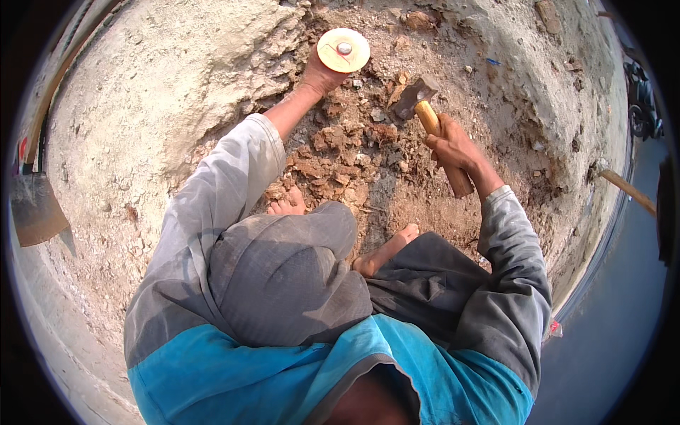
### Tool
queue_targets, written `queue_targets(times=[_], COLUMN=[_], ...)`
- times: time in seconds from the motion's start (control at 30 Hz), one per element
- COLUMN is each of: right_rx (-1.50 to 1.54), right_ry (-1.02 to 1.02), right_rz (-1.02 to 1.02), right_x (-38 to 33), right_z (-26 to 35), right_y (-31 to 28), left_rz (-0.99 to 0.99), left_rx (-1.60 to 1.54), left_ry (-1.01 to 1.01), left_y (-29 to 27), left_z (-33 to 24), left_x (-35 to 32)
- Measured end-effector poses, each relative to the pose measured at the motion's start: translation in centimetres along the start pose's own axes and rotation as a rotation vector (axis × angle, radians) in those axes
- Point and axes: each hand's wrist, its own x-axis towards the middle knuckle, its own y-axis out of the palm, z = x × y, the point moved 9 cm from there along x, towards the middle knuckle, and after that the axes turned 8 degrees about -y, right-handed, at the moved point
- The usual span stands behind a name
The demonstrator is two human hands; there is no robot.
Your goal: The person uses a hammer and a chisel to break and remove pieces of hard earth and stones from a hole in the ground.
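My left hand [320,76] is closed beneath a round, pale yellow disc [352,61] with a shiny metal end at its middle. It looks like the hand guard of a chisel seen from above; the shaft below is hidden. In my right hand [456,147] is a short-handled hammer [427,115], gripped around its wooden handle. The dark metal head of the hammer points up and left, apart from the disc. Broken reddish-brown clods [336,145] lie on the ground between my hands and my bare feet.
A pale, rough earth bank [170,78] rises on the left. A shovel blade [39,209] rests at the far left. On the right, another tool's wooden handle [629,191] sticks out by a grey paved strip [602,304]. A motorbike [641,106] stands at the far right.
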Motion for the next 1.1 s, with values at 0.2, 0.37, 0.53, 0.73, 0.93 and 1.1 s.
queue_targets(times=[0.2, 0.37, 0.53, 0.73, 0.93, 1.1], right_rx=[0.0, -0.053, -0.326, -0.417, -0.015, 0.386], right_ry=[0.018, 0.087, 0.026, 0.028, 0.158, 0.218], right_rz=[-0.042, -0.009, 0.047, 0.085, 0.053, 0.097], right_x=[-0.7, -0.9, 1.0, 0.6, 0.1, 0.3], right_z=[-3.5, -0.7, -0.8, 0.4, -0.1, -3.6], right_y=[-0.5, -0.7, -2.4, -3.9, -2.6, -1.2], left_rz=[0.397, 0.461, 0.082, 0.66, 0.808, 0.432], left_rx=[-0.251, -0.363, -0.446, -0.293, -0.613, -0.593], left_ry=[-0.087, 0.013, 0.104, 0.133, -0.204, -0.086], left_y=[4.8, 2.7, 1.7, 9.9, 5.1, -1.2], left_z=[-4.8, -10.0, -6.5, -10.2, -11.9, -9.8], left_x=[-11.2, -8.5, -2.4, -14.7, -13.3, -5.7])
